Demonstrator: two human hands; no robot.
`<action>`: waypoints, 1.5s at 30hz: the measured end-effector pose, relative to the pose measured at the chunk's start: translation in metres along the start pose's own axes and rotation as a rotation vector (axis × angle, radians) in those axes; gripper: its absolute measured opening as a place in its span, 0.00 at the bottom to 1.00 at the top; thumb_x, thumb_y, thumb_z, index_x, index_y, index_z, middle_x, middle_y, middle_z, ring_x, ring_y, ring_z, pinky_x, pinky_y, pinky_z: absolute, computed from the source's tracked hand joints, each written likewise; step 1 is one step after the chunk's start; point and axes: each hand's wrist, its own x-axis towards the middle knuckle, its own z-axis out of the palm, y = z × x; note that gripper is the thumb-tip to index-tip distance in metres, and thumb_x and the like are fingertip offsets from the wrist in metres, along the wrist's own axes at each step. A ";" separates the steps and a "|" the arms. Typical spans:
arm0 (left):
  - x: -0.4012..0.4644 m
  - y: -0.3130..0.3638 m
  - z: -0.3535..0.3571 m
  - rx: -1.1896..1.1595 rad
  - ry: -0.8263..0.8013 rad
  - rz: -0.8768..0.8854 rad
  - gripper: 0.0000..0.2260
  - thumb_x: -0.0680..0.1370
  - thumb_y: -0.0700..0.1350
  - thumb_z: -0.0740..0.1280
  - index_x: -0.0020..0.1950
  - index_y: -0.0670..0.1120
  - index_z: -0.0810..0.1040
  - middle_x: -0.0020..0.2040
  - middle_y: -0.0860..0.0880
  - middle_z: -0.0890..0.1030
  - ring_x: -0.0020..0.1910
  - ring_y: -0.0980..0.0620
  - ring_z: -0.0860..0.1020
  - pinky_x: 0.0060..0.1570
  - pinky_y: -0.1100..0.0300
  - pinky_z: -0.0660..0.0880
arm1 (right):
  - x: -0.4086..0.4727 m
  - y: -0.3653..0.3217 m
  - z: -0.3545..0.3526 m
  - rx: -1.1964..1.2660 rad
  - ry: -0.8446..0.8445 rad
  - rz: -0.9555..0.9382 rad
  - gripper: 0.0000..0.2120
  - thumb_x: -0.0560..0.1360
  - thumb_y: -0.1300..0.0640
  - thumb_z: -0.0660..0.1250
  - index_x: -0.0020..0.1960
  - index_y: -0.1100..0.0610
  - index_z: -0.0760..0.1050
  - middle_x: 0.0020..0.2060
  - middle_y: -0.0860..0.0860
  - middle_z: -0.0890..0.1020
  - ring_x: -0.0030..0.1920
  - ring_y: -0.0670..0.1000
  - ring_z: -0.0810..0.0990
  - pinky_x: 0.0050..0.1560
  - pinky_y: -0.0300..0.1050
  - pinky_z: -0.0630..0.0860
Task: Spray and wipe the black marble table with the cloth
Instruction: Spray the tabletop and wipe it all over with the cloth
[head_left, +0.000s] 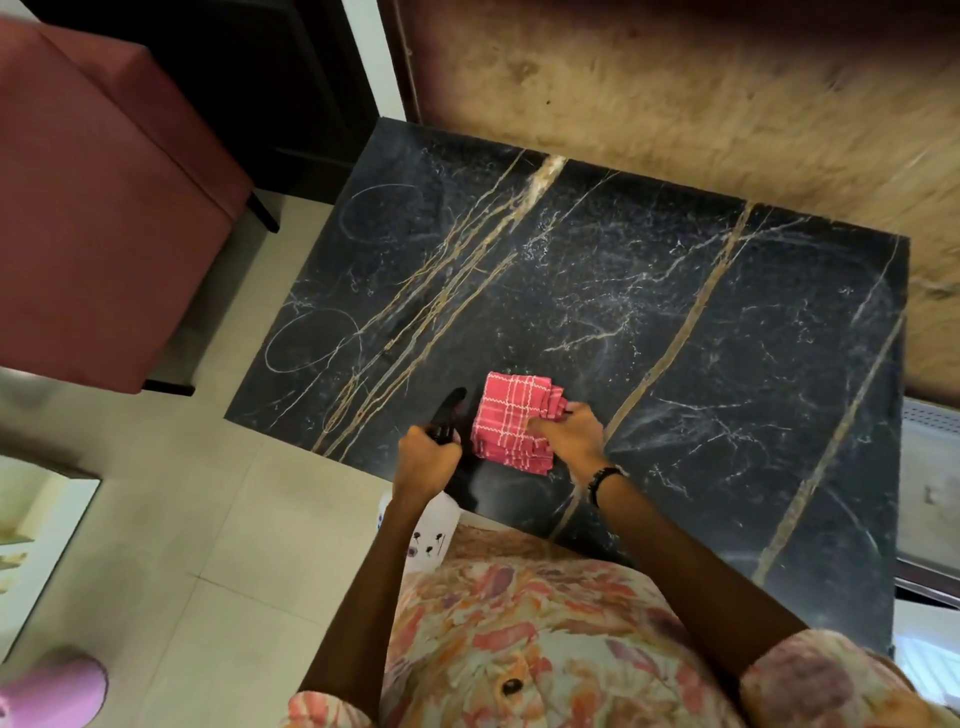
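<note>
1. The left hand (427, 460) is gripping the spray bottle (434, 514) by its black trigger head; the fingers are curled round the neck, and the nozzle is pointing away from the person over the surface (649, 291).
2. The right hand (566, 434) is resting on the cloth (506, 418), fingers bent and pinching its right-hand folds. The cloth is red checked, folded into a rough square, and lying flat on the marble.
3. Key relation: the cloth is sitting just right of the nozzle, touching or nearly touching it, close to the surface's near edge. The cloth has no clear long axis. The right hand is already on it, so that hand is the nearer one for wiping.
4. Judgement: this is looking like the start of the job. The spray would be going ahead and left of the cloth, with most of the marble lying beyond the cloth.
5. The surface is black marble with gold and white veins. Faint ring marks (311, 340) are showing far left of the cloth, and pale smears beyond it.
6. Room: a red upholstered seat (104, 208) is standing well left of the cloth, off the surface. Pale floor tiles (208, 519) are lying left of the cloth too. A tan rug (675, 93) is lying beyond the surface's far edge.
</note>
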 end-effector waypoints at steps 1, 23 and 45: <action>0.004 -0.003 -0.010 -0.054 -0.014 -0.011 0.09 0.73 0.41 0.67 0.50 0.37 0.79 0.38 0.40 0.80 0.32 0.45 0.77 0.34 0.56 0.75 | -0.001 0.000 0.002 0.060 -0.042 0.040 0.11 0.70 0.59 0.75 0.51 0.59 0.80 0.51 0.58 0.84 0.44 0.53 0.83 0.42 0.43 0.80; 0.093 -0.092 -0.259 -0.489 0.206 0.186 0.10 0.75 0.33 0.66 0.49 0.47 0.80 0.38 0.49 0.79 0.28 0.56 0.72 0.27 0.65 0.70 | -0.060 -0.086 0.235 -1.227 -0.400 -0.983 0.22 0.78 0.48 0.62 0.70 0.53 0.68 0.70 0.53 0.68 0.71 0.55 0.65 0.70 0.51 0.64; 0.112 -0.090 -0.283 -0.442 0.113 0.229 0.29 0.72 0.26 0.62 0.43 0.65 0.75 0.42 0.46 0.78 0.26 0.58 0.71 0.26 0.67 0.69 | 0.011 -0.099 0.265 -1.367 -0.218 -1.193 0.32 0.79 0.35 0.49 0.77 0.49 0.57 0.78 0.52 0.57 0.78 0.58 0.55 0.72 0.70 0.54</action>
